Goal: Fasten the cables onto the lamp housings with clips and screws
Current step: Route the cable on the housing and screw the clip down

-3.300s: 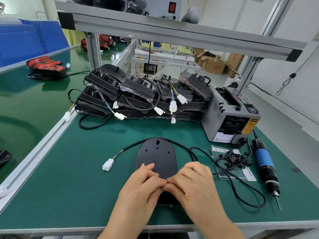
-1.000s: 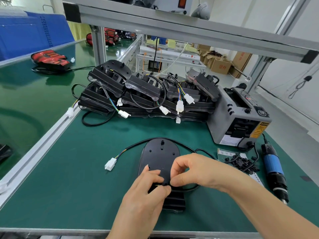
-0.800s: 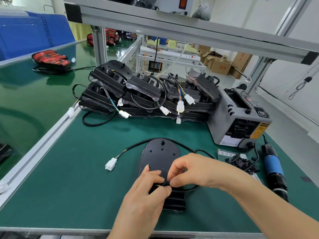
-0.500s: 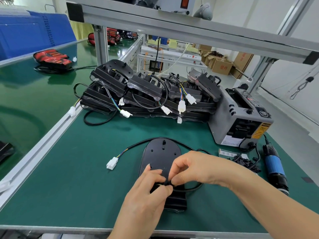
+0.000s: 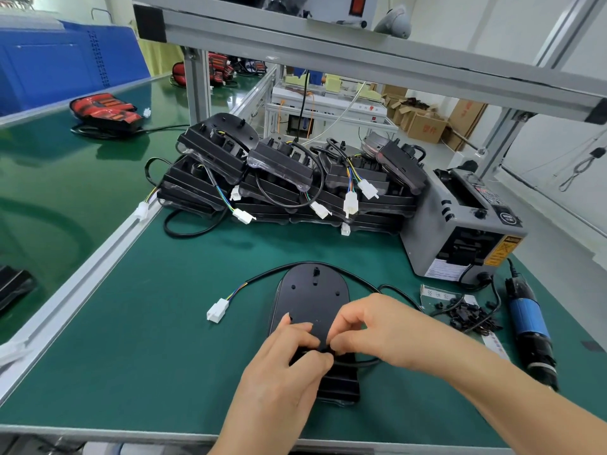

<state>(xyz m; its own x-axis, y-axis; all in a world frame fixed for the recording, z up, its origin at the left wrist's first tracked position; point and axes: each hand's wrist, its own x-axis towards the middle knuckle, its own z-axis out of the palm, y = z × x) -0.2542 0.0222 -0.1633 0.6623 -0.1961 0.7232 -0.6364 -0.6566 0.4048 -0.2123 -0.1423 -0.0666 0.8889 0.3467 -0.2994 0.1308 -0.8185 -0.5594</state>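
Observation:
A black oval lamp housing (image 5: 312, 297) lies back-up on the green mat near the front edge. Its black cable (image 5: 262, 276) runs around the far end to a white connector (image 5: 217, 310) on the left and loops under my hands on the right. My left hand (image 5: 289, 366) and my right hand (image 5: 371, 326) meet over the housing's near half, fingertips pinching the cable against it. Whether a clip sits between the fingers is hidden. A pile of small black clips (image 5: 466, 315) lies to the right.
A stack of black lamp housings (image 5: 279, 178) with cables fills the back of the mat. A grey tape dispenser (image 5: 466, 228) stands at the right, a blue electric screwdriver (image 5: 528, 326) lies near the right edge. An aluminium shelf (image 5: 328, 44) crosses overhead.
Both hands stayed on the cable over the housing's near half. My right hand's fingers shifted slightly toward my left hand. The camera moved a little; nothing else shifted.

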